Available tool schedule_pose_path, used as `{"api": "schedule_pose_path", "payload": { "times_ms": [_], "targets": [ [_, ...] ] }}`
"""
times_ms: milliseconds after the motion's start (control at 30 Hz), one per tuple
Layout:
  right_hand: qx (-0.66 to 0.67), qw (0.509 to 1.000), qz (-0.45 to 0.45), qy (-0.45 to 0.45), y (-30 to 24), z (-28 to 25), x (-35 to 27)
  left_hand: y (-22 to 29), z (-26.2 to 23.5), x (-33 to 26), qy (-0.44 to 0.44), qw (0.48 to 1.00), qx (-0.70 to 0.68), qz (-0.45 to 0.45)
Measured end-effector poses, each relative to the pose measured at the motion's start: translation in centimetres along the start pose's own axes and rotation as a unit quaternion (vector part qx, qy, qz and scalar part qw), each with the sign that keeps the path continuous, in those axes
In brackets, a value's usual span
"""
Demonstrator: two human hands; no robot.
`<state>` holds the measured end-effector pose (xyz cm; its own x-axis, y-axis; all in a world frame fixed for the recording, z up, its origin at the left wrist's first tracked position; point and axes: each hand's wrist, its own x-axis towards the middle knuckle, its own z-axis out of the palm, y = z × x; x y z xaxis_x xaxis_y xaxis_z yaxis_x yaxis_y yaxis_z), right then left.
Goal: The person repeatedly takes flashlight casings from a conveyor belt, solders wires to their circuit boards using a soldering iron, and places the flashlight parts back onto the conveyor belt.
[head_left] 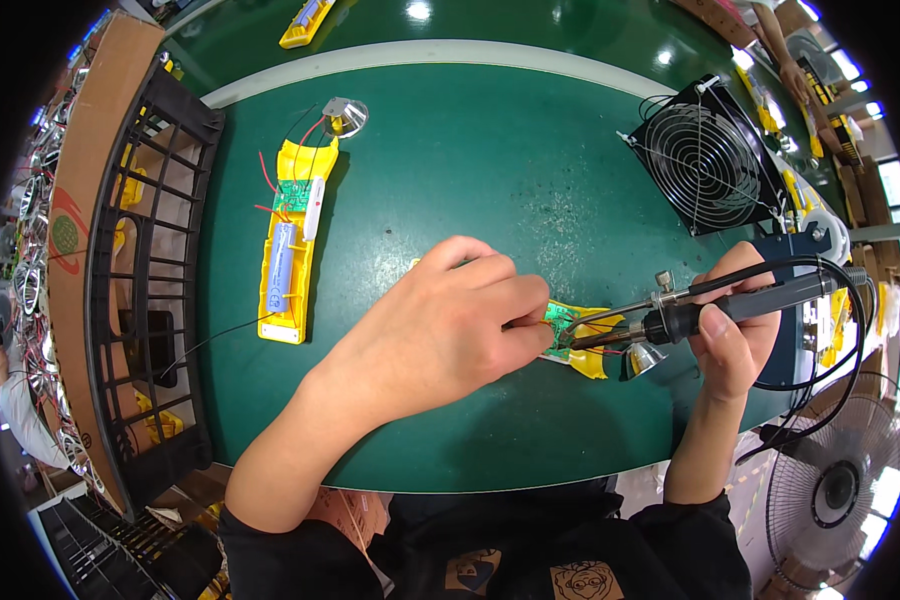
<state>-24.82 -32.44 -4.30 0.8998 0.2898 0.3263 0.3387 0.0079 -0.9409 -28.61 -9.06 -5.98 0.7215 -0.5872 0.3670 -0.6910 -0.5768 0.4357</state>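
Observation:
My right hand (pixel 735 330) grips a soldering iron (pixel 790 297) with a thin feed tube clamped along it. Its tip is over a small green circuit board (pixel 562 322) in a yellow plastic housing (pixel 592 368). Over the left part of that housing, my left hand (pixel 450 320) is closed in a pinch beside the board. Thin wires show near those fingertips, but what they hold is hidden. A silver reflector cup (pixel 644 358) lies at the housing's right end, just below the iron.
At the left lies another yellow housing (pixel 268 300) with a blue battery cell (pixel 281 265), loose wires and a reflector (pixel 348 118). A black crate (pixel 150 290) borders the green tabletop (pixel 450 150). A black box fan (pixel 705 155) stands far right; cables loop beside my right hand.

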Motion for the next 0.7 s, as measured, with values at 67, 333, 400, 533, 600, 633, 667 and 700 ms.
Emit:
{"api": "schedule_pose_path", "payload": {
  "times_ms": [67,333,400,533,600,633,667,700],
  "targets": [
    [-0.008,1.000,0.004,-0.004,0.08,-0.12,-0.01,-0.05,-0.02,0.00,-0.002,1.000,-0.001,0.000],
    [-0.013,1.000,-0.004,-0.007,0.12,-0.26,0.04,-0.13,0.09,0.02,-0.005,1.000,-0.001,-0.004],
    [-0.019,1.000,-0.009,-0.007,0.09,-0.36,0.05,-0.13,0.20,-0.01,0.010,1.000,0.000,-0.001],
    [-0.006,1.000,-0.018,0.005,0.02,-0.17,0.06,-0.11,0.16,-0.12,0.007,1.000,0.001,-0.004],
    [-0.009,1.000,-0.022,0.008,0.02,-0.15,0.07,-0.10,0.20,-0.07,0.012,1.000,0.000,-0.001],
    [-0.012,1.000,-0.026,0.010,0.03,-0.15,0.09,-0.07,0.16,-0.01,0.012,1.000,0.000,0.000],
    [-0.012,1.000,-0.026,0.010,0.05,-0.16,0.10,-0.01,0.10,0.05,0.007,1.000,0.005,0.000],
    [-0.017,1.000,-0.024,0.007,0.09,-0.16,0.11,0.01,0.09,0.09,0.003,1.000,0.011,0.000]
  ]
}}
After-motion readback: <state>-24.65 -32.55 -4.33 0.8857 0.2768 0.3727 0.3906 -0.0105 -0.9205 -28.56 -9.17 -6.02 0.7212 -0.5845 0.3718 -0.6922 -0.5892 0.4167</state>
